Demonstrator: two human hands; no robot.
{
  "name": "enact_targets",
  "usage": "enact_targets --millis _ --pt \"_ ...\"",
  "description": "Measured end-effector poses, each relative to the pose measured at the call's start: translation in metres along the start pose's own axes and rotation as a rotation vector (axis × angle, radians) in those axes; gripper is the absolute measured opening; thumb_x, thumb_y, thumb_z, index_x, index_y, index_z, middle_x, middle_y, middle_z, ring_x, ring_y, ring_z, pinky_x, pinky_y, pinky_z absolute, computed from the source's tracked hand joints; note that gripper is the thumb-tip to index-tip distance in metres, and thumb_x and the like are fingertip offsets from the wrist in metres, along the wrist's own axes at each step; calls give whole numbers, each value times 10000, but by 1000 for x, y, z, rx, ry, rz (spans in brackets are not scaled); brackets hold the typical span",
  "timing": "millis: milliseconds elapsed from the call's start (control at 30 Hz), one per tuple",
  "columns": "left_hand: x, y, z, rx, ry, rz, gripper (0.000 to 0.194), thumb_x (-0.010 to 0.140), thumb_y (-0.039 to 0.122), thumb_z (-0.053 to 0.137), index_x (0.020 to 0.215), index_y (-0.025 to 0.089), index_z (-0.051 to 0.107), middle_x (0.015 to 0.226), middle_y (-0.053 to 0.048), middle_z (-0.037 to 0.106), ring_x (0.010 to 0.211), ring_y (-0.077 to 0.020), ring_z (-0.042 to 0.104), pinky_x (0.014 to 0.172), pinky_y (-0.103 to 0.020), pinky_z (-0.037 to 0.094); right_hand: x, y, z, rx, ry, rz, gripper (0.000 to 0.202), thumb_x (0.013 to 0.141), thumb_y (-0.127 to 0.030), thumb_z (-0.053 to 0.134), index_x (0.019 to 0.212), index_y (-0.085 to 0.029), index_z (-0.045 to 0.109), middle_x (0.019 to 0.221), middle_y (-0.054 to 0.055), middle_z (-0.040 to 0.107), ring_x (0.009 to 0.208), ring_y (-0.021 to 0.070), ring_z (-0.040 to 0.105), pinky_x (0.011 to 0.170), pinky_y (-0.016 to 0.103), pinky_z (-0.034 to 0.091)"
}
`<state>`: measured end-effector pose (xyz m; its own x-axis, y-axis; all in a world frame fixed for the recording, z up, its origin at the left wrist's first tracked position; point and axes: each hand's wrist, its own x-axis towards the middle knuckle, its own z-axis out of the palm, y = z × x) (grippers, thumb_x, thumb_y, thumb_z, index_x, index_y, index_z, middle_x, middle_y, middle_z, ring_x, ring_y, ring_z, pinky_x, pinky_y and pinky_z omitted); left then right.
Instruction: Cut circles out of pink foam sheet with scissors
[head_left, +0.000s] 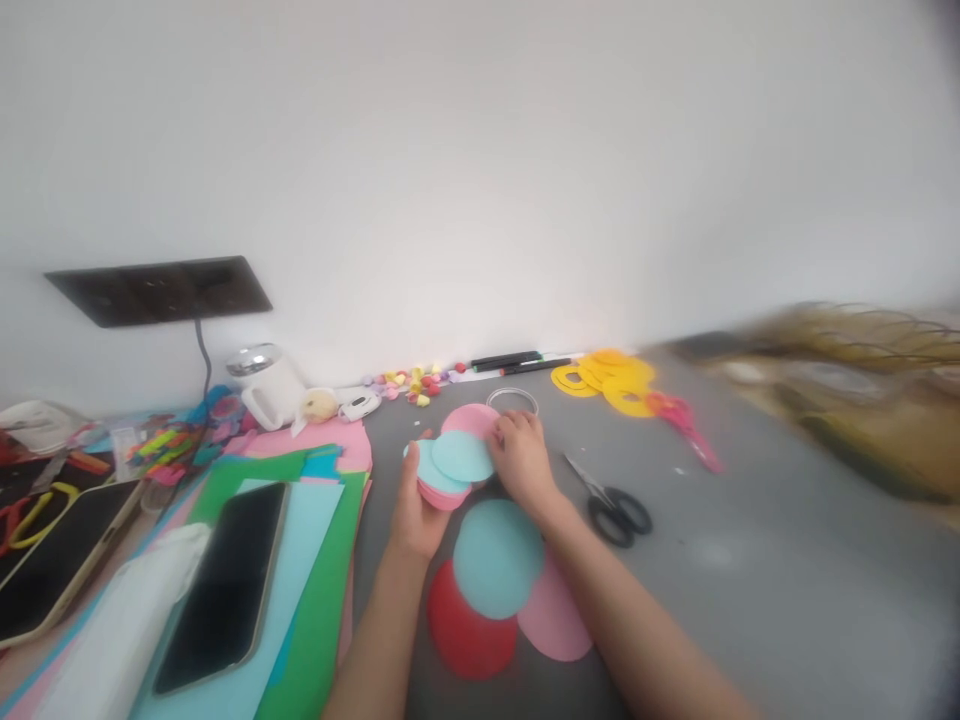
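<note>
My left hand [420, 515] is closed round a stack of pink and light blue paper circles [435, 472], thumb on top. Fingers bent together, my right hand [521, 455] pinches the right edge of a light blue paper circle [461, 457] and a pink paper circle [469, 420] fanned out from that stack. Below the hands, a larger teal paper circle [499, 560] overlaps a red paper circle [472, 625] and a pink paper circle [556, 615] on the grey table. Black-handled scissors [619, 510] lie right of my right wrist, blades partly apart.
Yellow paper rings [607, 378] and pink scissors [686, 430] lie at the back right. Markers [506, 360] and small coloured pieces [412, 382] line the wall. Leftward are coloured sheets [322, 560], a phone [225, 590] on them, and a white mug [274, 388].
</note>
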<state>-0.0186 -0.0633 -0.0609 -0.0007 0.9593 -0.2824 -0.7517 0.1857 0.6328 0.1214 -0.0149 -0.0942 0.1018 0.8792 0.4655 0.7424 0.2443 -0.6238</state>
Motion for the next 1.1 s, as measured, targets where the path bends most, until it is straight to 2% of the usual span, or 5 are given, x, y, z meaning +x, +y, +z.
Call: enact_targets --millis 233,500,767,967,1100 --pt "-2 1 3 -18 -12 -16 357 825 425 550 1117 219 547 1085 -90 636 973 -274 614 817 -556 501 3 1 0 -66 -61 -13 179 809 -139 473 770 -163 646 951 165 664 980 322 519 857 481 402" --pt "-1 1 2 -8 -120 -45 346 835 391 542 1075 146 583 1161 -147 626 1134 -324 543 905 -572 455 1 -5 3 2 -115 -75 197 870 -222 436 920 -153 613 1099 148 645 1229 318 445 938 475 418" --pt "-1 1 0 -19 -117 -32 406 788 184 578 1191 188 529 1039 -107 683 1027 -294 614 915 -573 449 0 -1 14 32 -116 -50 153 800 -131 477 844 -146 623 1120 178 631 1250 336 411 1029 557 299" --pt "1 0 -3 -8 -79 -50 517 718 70 547 1219 196 519 934 -73 710 943 -279 651 908 -565 459 3 -10 2 167 -70 -22 122 771 -137 511 713 -164 614 906 118 685 1117 299 530 957 457 399" --pt "5 -1 -9 -43 -17 -26 592 666 2 529 1229 185 524 959 -70 713 953 -259 652 944 -517 455 4 -16 -11 284 43 73 144 810 -207 479 797 -164 616 850 80 675 826 204 632 764 338 505"
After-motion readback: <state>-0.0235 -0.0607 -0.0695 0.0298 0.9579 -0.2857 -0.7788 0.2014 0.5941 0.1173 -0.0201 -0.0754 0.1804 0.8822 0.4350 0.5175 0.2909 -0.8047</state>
